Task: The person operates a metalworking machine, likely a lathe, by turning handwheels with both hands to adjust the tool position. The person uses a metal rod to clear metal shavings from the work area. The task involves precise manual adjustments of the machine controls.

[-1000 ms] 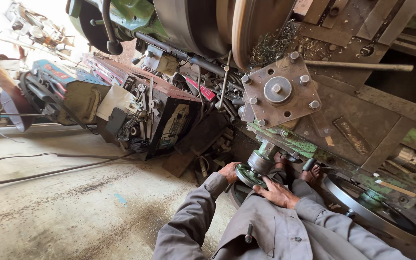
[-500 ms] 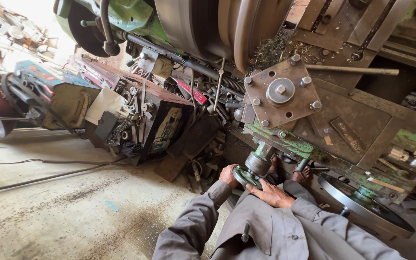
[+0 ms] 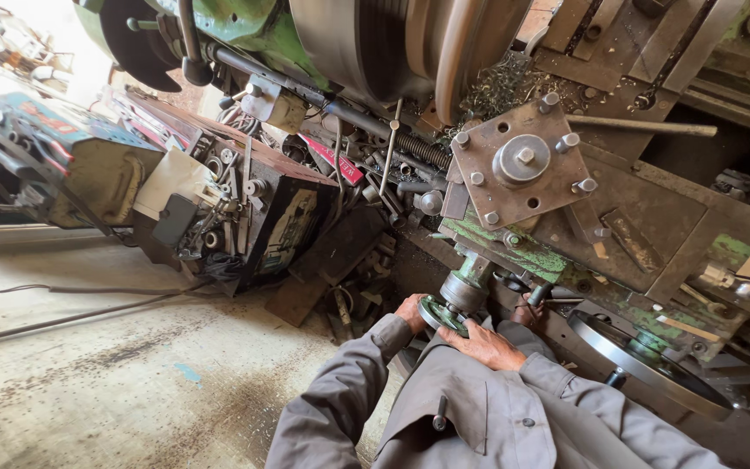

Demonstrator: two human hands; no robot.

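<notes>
left hand (image 3: pixel 411 311): fingers curled shut round the left rim of the handwheel (image 3: pixel 441 315). right hand (image 3: pixel 485 344): fingers spread flat over the wheel's near edge, pressing it, not closed round it. the wheel is small and green, on a stub shaft (image 3: pixel 466 289) under the lathe carriage, just below the square tool post (image 3: pixel 521 161). grey sleeves (image 3: pixel 340 408) run down to the lower edge. large steel wheel (image 3: pixel 644 365) to the right. tool-filled box (image 3: pixel 245 208) on the floor at left.
</notes>
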